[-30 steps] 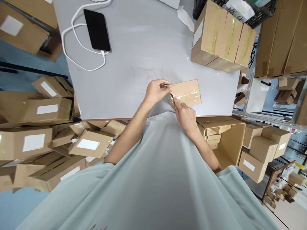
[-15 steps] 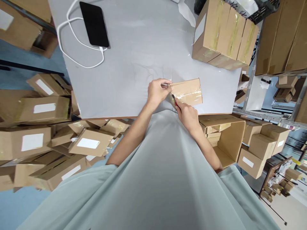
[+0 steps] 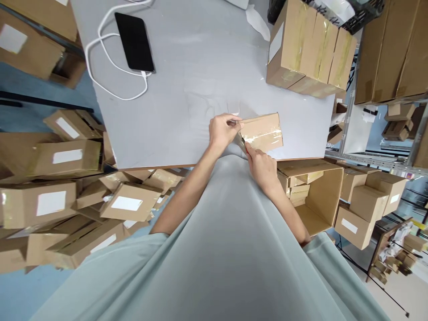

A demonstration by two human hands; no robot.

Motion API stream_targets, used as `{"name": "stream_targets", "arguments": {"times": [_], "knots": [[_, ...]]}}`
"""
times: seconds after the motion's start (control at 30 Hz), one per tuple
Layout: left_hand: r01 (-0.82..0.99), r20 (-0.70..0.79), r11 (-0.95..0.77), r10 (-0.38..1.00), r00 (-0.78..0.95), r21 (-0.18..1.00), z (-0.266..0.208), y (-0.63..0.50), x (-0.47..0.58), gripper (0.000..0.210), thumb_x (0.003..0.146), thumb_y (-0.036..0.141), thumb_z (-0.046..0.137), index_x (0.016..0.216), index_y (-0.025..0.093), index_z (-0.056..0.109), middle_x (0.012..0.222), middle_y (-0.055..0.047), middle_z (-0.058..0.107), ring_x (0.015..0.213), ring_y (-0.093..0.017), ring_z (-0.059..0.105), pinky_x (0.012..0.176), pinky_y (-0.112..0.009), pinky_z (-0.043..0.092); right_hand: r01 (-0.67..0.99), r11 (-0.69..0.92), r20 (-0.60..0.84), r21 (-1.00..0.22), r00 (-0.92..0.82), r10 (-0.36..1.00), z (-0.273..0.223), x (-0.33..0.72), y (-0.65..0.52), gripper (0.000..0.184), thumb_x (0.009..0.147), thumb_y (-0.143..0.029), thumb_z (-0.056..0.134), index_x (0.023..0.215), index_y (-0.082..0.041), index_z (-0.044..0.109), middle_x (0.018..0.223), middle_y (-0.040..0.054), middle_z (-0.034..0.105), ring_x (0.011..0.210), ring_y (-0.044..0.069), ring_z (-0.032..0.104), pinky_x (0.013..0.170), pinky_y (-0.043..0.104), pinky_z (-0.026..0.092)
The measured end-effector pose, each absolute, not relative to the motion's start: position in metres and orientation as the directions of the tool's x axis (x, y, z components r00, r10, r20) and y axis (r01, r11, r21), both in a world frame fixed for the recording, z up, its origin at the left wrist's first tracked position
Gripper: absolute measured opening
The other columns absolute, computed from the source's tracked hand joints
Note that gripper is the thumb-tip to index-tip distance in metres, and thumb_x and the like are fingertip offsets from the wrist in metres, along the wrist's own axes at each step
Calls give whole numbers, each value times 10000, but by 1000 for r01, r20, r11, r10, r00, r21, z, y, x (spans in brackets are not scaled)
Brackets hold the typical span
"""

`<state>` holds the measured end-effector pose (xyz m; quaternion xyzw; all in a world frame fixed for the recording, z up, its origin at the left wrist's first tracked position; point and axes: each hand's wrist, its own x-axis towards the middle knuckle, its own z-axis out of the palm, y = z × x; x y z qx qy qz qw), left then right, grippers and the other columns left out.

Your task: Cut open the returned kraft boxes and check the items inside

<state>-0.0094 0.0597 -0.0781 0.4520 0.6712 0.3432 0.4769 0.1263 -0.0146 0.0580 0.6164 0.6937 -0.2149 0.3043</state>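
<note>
A small taped cardboard box lies near the table's front edge, its left end towards my hands. My left hand pinches the upper corner of that end, thumb and fingertips closed on the cardboard. My right hand is closed around a small box cutter, mostly hidden by the fingers. Only its dark tip and a trace of red show, against the box's left end. Clear tape gleams across the box's face.
On the grey table lie a black phone with a white cable and a row of taped boxes. Many cartons are piled at the lower left. An open carton stands below the table's right edge.
The view has shifted slightly. My right hand's cutter has turned a little, so less of its red part shows. My left hand keeps its pinch on the box corner.
</note>
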Motion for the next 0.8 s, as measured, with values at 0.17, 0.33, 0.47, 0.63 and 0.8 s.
{"name": "stream_targets", "arguments": {"times": [0.17,0.33,0.47,0.63,0.8], "knots": [[266,-329,348,937,-114,899,-81,55,-5,177,852,227,812,1008,245,894,1082,-28,863,871,-199,777,885,-324,626,992,107,-691,70,-29,722,56,132,-22,587,1207,-279,361,1787,-363,389,1305,118,809,1068,265,801,923,348,597],[309,-312,335,942,-121,890,-80,56,2,170,870,234,812,1019,245,893,1032,-19,856,852,-199,759,877,-324,607,995,96,-697,19,-56,715,46,125,-21,607,1192,-234,346,1783,-365,393,1397,105,792,1148,274,790,937,355,606],[351,-296,322,947,-125,879,-81,61,11,146,864,268,834,996,252,895,1026,-15,854,780,-190,732,869,-345,593,992,100,-728,77,-12,686,53,125,-35,635,1160,-155,352,1775,-300,415,1279,145,815,1038,253,819,890,335,614],[380,-277,300,954,-116,875,-85,64,14,163,892,304,794,1017,251,885,1053,-18,854,770,-182,721,857,-338,580,998,57,-741,27,-19,672,76,138,-41,590,1176,-202,391,1760,-269,443,1309,163,813,1075,244,815,900,304,607],[423,-261,261,964,-58,868,-84,65,6,234,941,320,740,1129,240,854,1150,-53,844,894,-219,751,886,-351,601,925,-274,-600,-263,66,797,83,197,-37,554,1179,-361,445,1728,-335,505,1174,77,849,963,254,829,944,371,633]]}}
